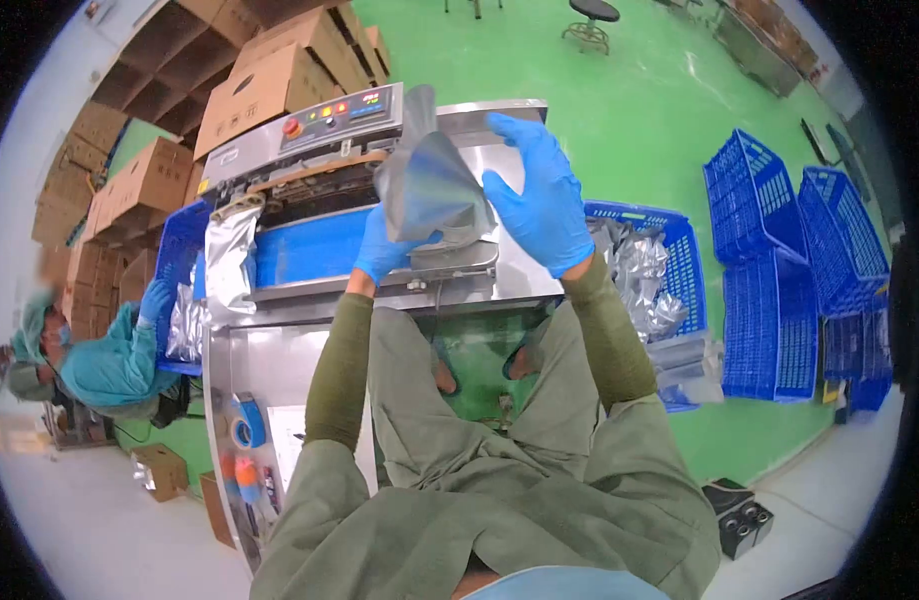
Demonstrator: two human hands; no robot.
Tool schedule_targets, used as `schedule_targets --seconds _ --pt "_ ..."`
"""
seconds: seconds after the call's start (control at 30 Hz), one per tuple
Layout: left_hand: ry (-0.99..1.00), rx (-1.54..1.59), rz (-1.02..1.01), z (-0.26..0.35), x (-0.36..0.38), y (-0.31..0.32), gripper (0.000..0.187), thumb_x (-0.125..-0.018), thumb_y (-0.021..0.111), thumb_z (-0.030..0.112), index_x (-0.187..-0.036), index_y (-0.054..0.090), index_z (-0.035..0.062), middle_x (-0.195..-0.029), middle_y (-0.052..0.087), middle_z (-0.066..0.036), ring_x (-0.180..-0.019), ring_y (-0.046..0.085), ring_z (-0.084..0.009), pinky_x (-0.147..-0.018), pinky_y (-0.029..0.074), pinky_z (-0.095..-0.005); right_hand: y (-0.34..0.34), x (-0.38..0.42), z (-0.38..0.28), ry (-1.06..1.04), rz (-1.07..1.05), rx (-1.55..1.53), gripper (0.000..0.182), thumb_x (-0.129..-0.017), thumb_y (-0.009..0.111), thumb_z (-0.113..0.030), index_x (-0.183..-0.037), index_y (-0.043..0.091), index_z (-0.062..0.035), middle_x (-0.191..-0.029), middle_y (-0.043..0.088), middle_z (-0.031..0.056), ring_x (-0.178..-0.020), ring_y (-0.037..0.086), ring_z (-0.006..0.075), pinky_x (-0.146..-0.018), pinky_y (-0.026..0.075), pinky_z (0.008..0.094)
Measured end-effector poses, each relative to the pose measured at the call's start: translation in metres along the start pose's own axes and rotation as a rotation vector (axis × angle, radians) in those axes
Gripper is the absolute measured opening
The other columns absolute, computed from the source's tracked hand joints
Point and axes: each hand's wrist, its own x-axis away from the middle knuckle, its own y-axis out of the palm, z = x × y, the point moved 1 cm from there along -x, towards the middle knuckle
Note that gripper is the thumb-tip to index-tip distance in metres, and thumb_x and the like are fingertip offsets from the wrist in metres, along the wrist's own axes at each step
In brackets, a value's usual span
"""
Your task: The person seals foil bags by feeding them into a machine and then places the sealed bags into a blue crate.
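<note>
A silver foil bag (429,185) stands tilted above the front edge of the sealing machine (324,125). My left hand (384,248), in a blue glove, grips the bag's lower left side. To the bag's right, my right hand (541,195), also gloved in blue, is held with thumb and fingers apart and nothing in it. Another silver bag (231,262) lies at the left end of the machine's blue belt (319,248). More silver bags (644,275) fill a blue crate (691,262) on my right.
At the left, a co-worker in teal (109,365) reaches a gloved hand to a blue crate (167,262) with silver bags. Cardboard boxes (249,100) stand behind the machine. Empty blue crates (764,325) are stacked at the right. A stool (592,12) stands farther back.
</note>
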Motion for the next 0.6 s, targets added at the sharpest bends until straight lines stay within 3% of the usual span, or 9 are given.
schedule_targets --seconds 0.13,0.17,0.27,0.37,0.47,0.5,0.57,0.6 --pt "0.023 0.022 -0.110 0.009 0.002 -0.009 0.056 -0.070 0.081 0.016 -0.119 0.056 0.0050 -0.104 0.067 -0.009 -0.092 0.063 -0.0178 -0.084 0.051 -0.0338 0.033 0.026 0.044 0.225 -0.212 -0.113 0.019 -0.079 0.065 -0.015 -0.095 0.062 -0.0047 -0.086 0.063 0.0100 -0.078 0.061 0.0266 -0.070 0.049 0.0356" --pt "0.061 -0.053 -0.138 0.016 0.003 -0.017 0.056 -0.072 0.080 0.015 -0.121 0.055 0.0052 -0.104 0.067 -0.009 -0.092 0.063 -0.0175 -0.085 0.050 -0.0338 0.036 0.026 0.049 0.230 -0.316 -0.141 0.019 -0.079 0.066 -0.013 -0.095 0.061 -0.0039 -0.084 0.063 0.0099 -0.075 0.061 0.0254 -0.069 0.049 0.0341" --pt "0.106 0.098 0.040 0.066 0.010 -0.052 0.040 -0.081 0.070 0.016 -0.117 0.055 0.0063 -0.101 0.066 -0.011 -0.088 0.064 -0.0214 -0.080 0.051 -0.0333 0.032 0.019 0.058 0.067 -0.229 0.133 0.015 -0.078 0.067 -0.014 -0.086 0.058 -0.0048 -0.075 0.059 0.0099 -0.064 0.059 0.0244 -0.061 0.048 0.0333" --pt "0.151 -0.324 -0.016 0.091 0.002 -0.066 0.023 -0.088 0.061 0.018 -0.107 0.055 0.0078 -0.092 0.063 -0.012 -0.081 0.061 -0.0278 -0.070 0.051 -0.0358 0.031 0.017 0.060 -0.143 -0.177 0.204 0.013 -0.076 0.065 -0.012 -0.080 0.055 -0.0049 -0.070 0.054 0.0114 -0.061 0.055 0.0282 -0.055 0.045 0.0373" --pt "0.535 -0.855 0.122 0.079 -0.004 -0.084 0.017 -0.087 0.059 0.020 -0.100 0.055 0.0104 -0.086 0.059 -0.011 -0.078 0.057 -0.0318 -0.063 0.048 -0.0383 0.015 0.023 0.094 -0.303 -0.232 0.352 0.015 -0.076 0.067 -0.020 -0.081 0.057 -0.0090 -0.071 0.052 0.0097 -0.065 0.055 0.0301 -0.057 0.045 0.0403" --pt "0.543 -0.964 0.089 0.073 -0.003 -0.096 0.021 -0.083 0.061 0.017 -0.102 0.057 0.0121 -0.083 0.059 -0.007 -0.078 0.059 -0.0296 -0.063 0.048 -0.0383 0.007 0.030 0.106 -0.317 -0.246 0.382 0.016 -0.075 0.067 -0.020 -0.082 0.058 -0.0091 -0.072 0.052 0.0099 -0.065 0.054 0.0303 -0.057 0.045 0.0410" --pt "0.601 -0.960 0.180 0.052 0.010 -0.089 0.026 -0.080 0.062 0.014 -0.106 0.058 0.0130 -0.090 0.062 -0.006 -0.081 0.061 -0.0286 -0.063 0.049 -0.0365 -0.009 0.039 0.106 -0.337 -0.357 0.417 0.022 -0.074 0.070 -0.019 -0.090 0.060 -0.0077 -0.082 0.056 0.0095 -0.075 0.057 0.0306 -0.066 0.047 0.0419" --pt "0.627 -0.957 0.226 0.054 0.015 -0.087 0.029 -0.079 0.062 0.013 -0.108 0.058 0.0135 -0.093 0.063 -0.006 -0.082 0.061 -0.0281 -0.064 0.049 -0.0356 -0.010 0.035 0.096 -0.314 -0.253 0.339 0.025 -0.073 0.070 -0.017 -0.094 0.060 -0.0074 -0.087 0.058 0.0090 -0.080 0.057 0.0307 -0.068 0.047 0.0415"
